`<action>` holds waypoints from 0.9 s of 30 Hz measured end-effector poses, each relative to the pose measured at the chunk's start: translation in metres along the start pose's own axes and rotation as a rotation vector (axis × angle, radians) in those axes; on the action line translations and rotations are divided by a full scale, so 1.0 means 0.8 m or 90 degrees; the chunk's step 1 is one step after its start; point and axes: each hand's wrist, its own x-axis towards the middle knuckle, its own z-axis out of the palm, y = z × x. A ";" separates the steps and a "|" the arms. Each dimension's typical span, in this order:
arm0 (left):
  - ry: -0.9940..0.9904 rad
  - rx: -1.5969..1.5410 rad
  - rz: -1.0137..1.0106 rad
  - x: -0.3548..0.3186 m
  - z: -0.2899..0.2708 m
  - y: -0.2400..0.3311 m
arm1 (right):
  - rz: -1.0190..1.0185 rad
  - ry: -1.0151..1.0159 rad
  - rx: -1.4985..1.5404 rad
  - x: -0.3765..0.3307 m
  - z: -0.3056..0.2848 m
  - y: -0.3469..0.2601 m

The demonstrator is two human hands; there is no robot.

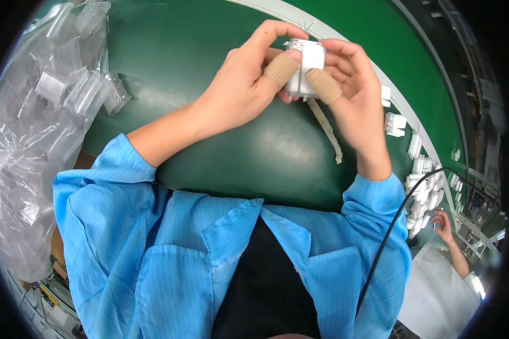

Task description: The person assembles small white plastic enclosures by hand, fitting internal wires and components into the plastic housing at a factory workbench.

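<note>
Above the green table, both hands hold a small white rectangular part with a clear plastic cover. My left hand grips its left side, with the thumb on the front face and the index finger reaching over the top edge. On the other side my right hand presses its thumb to the lower front, with the fingers bent behind the right edge. Ribbed tan finger sleeves cover both thumbs. Thin wire-like strands stick up just beyond the part. A beige, rope-like strip lies below it on the table.
At the left stands a large clear bag of transparent plastic cases, with a clear case at its edge. White parts are heaped along the right rim. Beyond runs a green surface. A black cable crosses near my right sleeve; another person's hand is beyond.
</note>
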 end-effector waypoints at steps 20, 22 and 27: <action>0.163 0.923 0.105 -0.118 -0.092 0.051 | -0.098 -0.204 -0.768 0.039 -0.085 -0.011; 0.279 0.943 0.051 -0.156 -0.110 0.042 | 0.009 -0.196 -0.790 0.037 -0.057 -0.025; 0.266 0.828 0.113 -0.177 -0.115 0.009 | -0.073 -0.183 -0.829 0.039 -0.049 -0.029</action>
